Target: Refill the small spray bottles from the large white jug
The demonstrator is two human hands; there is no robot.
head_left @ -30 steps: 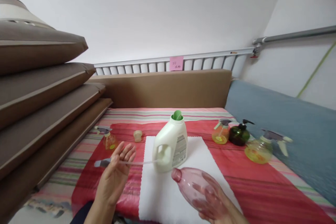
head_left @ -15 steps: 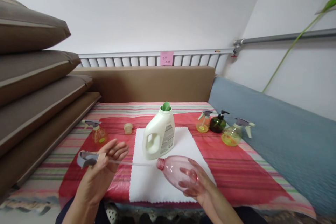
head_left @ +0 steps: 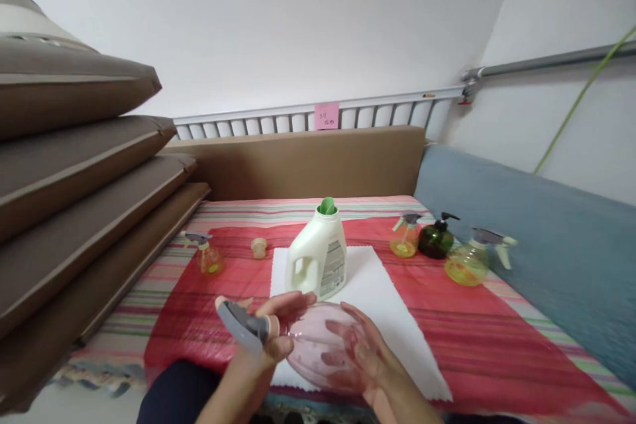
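My right hand is wrapped round the base end of a clear pink bottle, which lies tilted on its side in the air above the white cloth, neck to the left. At that neck, my left hand has its thumb and fingers about the peach collar of a grey trigger spray head. The collar meets the bottle's mouth; whether the threads have caught I cannot tell. Just behind stands a pale green detergent jug with a green spout showing at its opening.
A small translucent cap and a spray bottle stand at left. On the right are two yellow-liquid spray bottles and a dark green pump bottle. White cloth covers part of the red sheet. Stacked cushions rise at left.
The spray head has moved right to the bottle's neck, and its tube has gone inside. My left hand's fingers have closed in around the collar. The view has shifted slightly.
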